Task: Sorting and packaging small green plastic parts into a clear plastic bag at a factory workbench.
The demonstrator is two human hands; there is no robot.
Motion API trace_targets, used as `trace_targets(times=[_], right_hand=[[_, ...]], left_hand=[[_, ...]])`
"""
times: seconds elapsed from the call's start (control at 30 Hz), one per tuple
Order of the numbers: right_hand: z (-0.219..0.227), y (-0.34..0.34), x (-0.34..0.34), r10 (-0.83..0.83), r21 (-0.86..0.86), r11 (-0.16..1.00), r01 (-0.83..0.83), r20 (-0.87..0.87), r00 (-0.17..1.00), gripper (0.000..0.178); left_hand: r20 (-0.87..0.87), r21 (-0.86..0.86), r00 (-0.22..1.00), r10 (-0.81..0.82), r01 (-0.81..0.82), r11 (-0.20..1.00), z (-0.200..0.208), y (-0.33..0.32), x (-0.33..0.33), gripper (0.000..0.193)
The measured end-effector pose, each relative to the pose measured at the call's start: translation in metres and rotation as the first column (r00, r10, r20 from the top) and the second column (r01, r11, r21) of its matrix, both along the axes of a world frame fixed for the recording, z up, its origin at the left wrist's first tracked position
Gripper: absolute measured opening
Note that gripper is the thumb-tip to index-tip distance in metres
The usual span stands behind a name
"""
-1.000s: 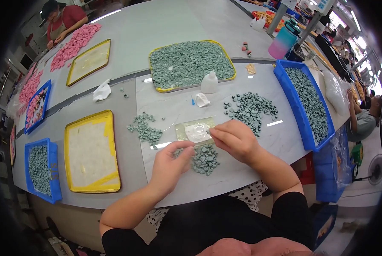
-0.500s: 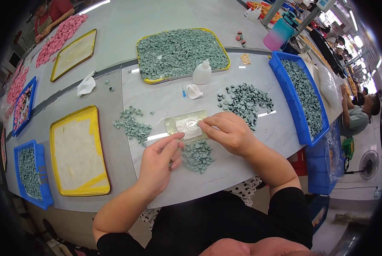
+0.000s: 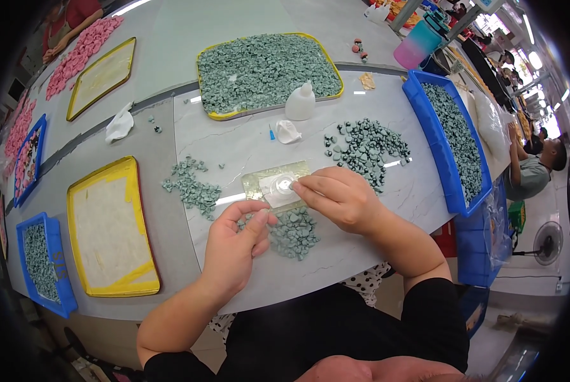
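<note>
Just in front of me lies a yellowish translucent slab (image 3: 253, 186) with a small round white dish (image 3: 285, 184) on it. The fingertips of my right hand (image 3: 345, 200) are pinched together at the dish's right rim; anything between them is too small to name. My left hand (image 3: 233, 242) is held at the slab's lower left corner, thumb and forefinger closed, their contents unclear. Small grey-green stone-like pieces (image 3: 296, 234) are heaped below the slab. More green pieces (image 3: 192, 188) lie to the left, and pieces with dark shiny parts (image 3: 375, 153) are spread at the right.
Beyond stand a white squeeze bottle (image 3: 300, 103), a blue dispensing tip (image 3: 271, 132), a crumpled white item (image 3: 288, 132) and a yellow-rimmed tray (image 3: 210, 116) full of green pieces. Blue bins (image 3: 419, 121) flank the table. A yellow-edged tray (image 3: 110, 223) lies left. Other people are farther off.
My right fingertips have come slightly left, closer over the dish. The left thumb and forefinger have drawn together near the slab's corner. The whole view has shifted slightly.
</note>
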State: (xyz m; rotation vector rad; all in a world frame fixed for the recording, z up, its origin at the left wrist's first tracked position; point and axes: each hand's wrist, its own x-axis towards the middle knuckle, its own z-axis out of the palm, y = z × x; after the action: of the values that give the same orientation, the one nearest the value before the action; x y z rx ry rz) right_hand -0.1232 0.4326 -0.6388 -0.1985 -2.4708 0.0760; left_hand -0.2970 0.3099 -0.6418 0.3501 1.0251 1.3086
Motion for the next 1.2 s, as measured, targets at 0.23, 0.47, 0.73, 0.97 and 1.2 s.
trace_targets(times=[0.23,0.47,0.73,0.97,1.2], right_hand=[[-0.003,-0.004,-0.001,-0.167,-0.454,0.888,0.076,-0.164,0.972,0.018],[0.007,-0.016,-0.002,-0.278,-0.998,0.067,-0.015,-0.034,0.960,0.009],[0.003,-0.016,-0.003,-0.249,-0.967,-0.237,-0.091,-0.030,0.968,0.011],[-0.001,-0.020,-0.004,-0.237,-0.980,-0.197,-0.030,0.018,0.971,0.008],[-0.012,-0.029,-0.010,-0.038,-0.568,0.818,-0.095,-0.217,0.975,0.022]], left_hand=[[0.111,0.025,0.992,-0.061,0.059,0.998,-0.004,0.000,-0.003,0.015],[0.008,0.007,0.999,-0.049,0.048,0.999,0.000,0.001,0.002,0.014],[0.035,0.011,0.998,-0.052,0.052,0.999,-0.003,0.003,0.003,0.016],[0.129,0.015,0.988,-0.089,0.088,0.996,-0.008,0.002,0.002,0.015],[0.169,-0.048,0.971,-0.168,0.178,0.983,-0.001,-0.001,0.003,0.027]])
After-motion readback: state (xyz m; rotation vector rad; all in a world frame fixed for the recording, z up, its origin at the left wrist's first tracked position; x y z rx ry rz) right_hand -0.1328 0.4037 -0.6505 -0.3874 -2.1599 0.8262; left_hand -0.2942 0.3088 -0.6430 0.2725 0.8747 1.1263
